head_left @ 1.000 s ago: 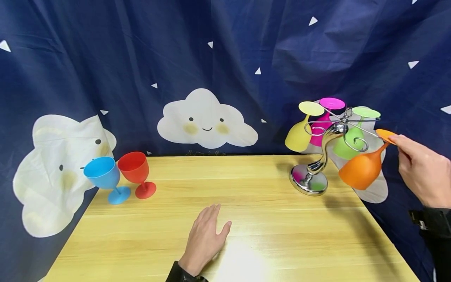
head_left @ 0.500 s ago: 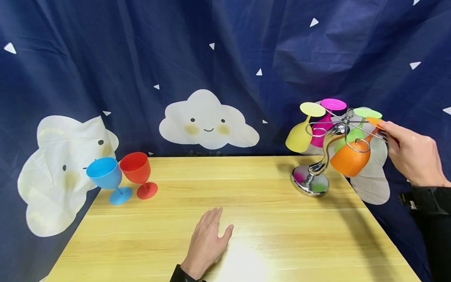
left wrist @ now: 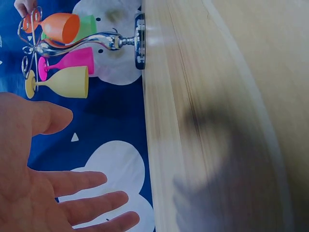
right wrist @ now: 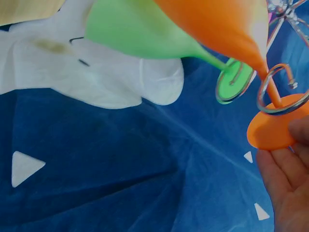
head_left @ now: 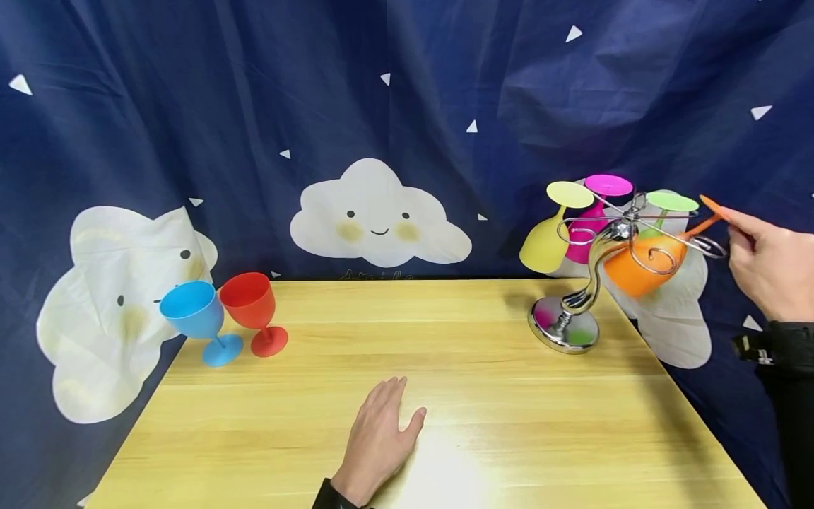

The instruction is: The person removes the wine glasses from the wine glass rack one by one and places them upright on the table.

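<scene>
My right hand (head_left: pixel 776 265) pinches the round foot of an orange goblet (head_left: pixel 645 268), which is tilted with its bowl lower than its foot. In the right wrist view, the goblet's stem passes close to a curled wire hook (right wrist: pixel 264 96); I cannot tell whether they touch. The hook belongs to a chrome goblet rack (head_left: pixel 595 272). Yellow (head_left: pixel 543 244), magenta (head_left: pixel 608 185) and light green (head_left: pixel 672 202) goblets hang upside down from it. My left hand (head_left: pixel 379 442) is over the front middle of the table, fingers extended and thumb apart, holding nothing.
A blue goblet (head_left: pixel 193 311) and a red goblet (head_left: pixel 249 300) stand upright at the table's back left. The wooden table (head_left: pixel 305 410) ends at a dark blue curtain (head_left: pixel 381 42) with white clouds and triangles. The rack's arms reach past the table's right edge.
My right hand brought the orange goblet leftward and up to the rack, then shifted back right, tilting it further. The bowl now shows behind the wire hook. My left hand has barely moved.
</scene>
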Motion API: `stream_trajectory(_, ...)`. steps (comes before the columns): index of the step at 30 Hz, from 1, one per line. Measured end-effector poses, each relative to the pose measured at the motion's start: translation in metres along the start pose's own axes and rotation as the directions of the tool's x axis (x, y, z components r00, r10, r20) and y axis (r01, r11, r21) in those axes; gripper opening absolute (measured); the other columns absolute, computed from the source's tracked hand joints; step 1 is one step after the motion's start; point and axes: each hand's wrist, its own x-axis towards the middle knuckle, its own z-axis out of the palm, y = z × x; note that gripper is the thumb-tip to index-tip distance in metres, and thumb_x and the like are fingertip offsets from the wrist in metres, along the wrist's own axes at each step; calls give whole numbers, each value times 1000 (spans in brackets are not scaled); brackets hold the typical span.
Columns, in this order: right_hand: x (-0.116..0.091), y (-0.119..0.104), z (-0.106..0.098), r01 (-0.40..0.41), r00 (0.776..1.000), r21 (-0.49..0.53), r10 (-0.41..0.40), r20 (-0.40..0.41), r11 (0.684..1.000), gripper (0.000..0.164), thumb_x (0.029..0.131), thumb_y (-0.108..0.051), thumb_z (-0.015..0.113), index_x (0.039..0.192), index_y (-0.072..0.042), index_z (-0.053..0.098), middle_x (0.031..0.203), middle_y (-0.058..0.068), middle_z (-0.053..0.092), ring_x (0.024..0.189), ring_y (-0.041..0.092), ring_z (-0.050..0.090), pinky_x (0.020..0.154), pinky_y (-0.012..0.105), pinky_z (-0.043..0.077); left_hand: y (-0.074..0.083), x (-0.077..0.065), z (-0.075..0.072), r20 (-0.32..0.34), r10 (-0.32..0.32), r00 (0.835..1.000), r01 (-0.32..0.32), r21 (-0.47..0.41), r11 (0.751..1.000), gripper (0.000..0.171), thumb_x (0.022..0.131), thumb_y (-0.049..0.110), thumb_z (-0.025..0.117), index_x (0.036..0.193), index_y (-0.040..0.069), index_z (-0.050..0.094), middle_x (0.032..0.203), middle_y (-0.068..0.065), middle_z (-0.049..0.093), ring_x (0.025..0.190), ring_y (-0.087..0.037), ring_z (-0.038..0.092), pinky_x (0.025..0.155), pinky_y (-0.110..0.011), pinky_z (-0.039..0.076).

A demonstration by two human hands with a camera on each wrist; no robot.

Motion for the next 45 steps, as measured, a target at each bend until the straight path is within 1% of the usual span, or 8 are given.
stream_trajectory(3,-4,8,0,-40,999,60,40,-4,997,35,97,6,47,127,9,65,76,31,56,54,-10,23,45,15,18,1,0,1,1,1,1000,-1,-4,1000,65,99,43,62,145,-1,51,148,-26,51,139,-45,44,111,-64,38)
stream_trajectory(9,-26,25,0,-141,987,262,157,-44,955,36,93,9,41,120,15,64,73,-29,43,63,-10,28,55,9,21,2,-1,2,-1,1,1000,-1,-3,1000,64,99,43,62,145,-1,52,148,-25,51,139,-44,45,111,-64,39)
stream_trajectory(14,-56,31,0,-239,964,312,264,-40,919,34,92,9,39,115,22,60,71,-35,34,58,-10,30,51,7,23,3,0,1,0,8,1000,-8,-3,1000,63,99,42,62,145,-1,52,148,-25,51,139,-44,45,111,-62,39)
stream_trajectory(19,-86,33,0,-385,922,343,376,95,857,34,92,2,42,115,17,61,73,-48,40,57,-21,39,49,2,32,4,1,2,4,7,1000,-7,-11,1000,63,100,42,61,146,1,51,148,-23,51,140,-42,45,112,-60,40)
stream_trajectory(26,-136,15,15,-465,844,183,371,388,866,45,99,-17,56,134,12,57,75,-53,42,69,-26,41,58,12,37,5,1,3,-6,9,1000,-9,-22,1000,63,99,42,62,145,1,52,148,-22,52,139,-40,46,110,-60,42)
stream_trajectory(29,-159,-1,35,-571,771,384,315,553,725,32,103,-17,57,132,-8,65,82,-37,62,74,-13,57,65,12,46,6,0,4,-3,1,1000,-2,-44,999,63,99,42,62,146,1,51,148,-21,52,139,-39,46,110,-59,43)
stream_trajectory(35,-199,-54,79,-740,670,638,140,729,213,27,104,-4,55,105,-27,68,98,-12,73,88,3,70,77,21,60,7,-2,7,4,-21,1000,22,-89,996,65,100,44,61,149,2,48,151,-20,49,141,-38,44,109,-59,43)
stream_trajectory(45,-240,-173,119,-871,489,487,-22,872,-63,37,104,-4,50,137,12,45,111,4,73,103,14,71,91,31,59,12,-3,10,6,22,1000,-19,-343,939,61,102,38,62,152,8,45,151,-15,50,135,-36,52,109,-49,46)
